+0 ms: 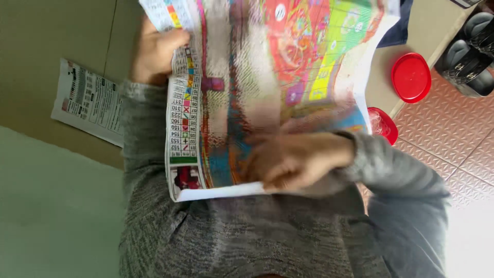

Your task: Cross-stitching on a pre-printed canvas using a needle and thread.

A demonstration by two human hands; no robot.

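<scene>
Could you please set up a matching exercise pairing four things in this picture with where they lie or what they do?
Things:
1. left hand
2. right hand
3. red lid
4. leaflet

Places:
A. flat on the floor, at picture left
B. on the colourful canvas, at its near edge
C. grips the canvas's far corner
D. on the floor, right of the canvas

Pairs: 1-C, 2-B, 3-D, 4-A

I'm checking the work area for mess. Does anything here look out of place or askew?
A printed paper sheet lies loose and slanted on the floor, away from the colourful canvas that the left hand and right hand hold. Two red lids also sit on the floor near black shoes. Nothing looks spilled or torn.
</scene>
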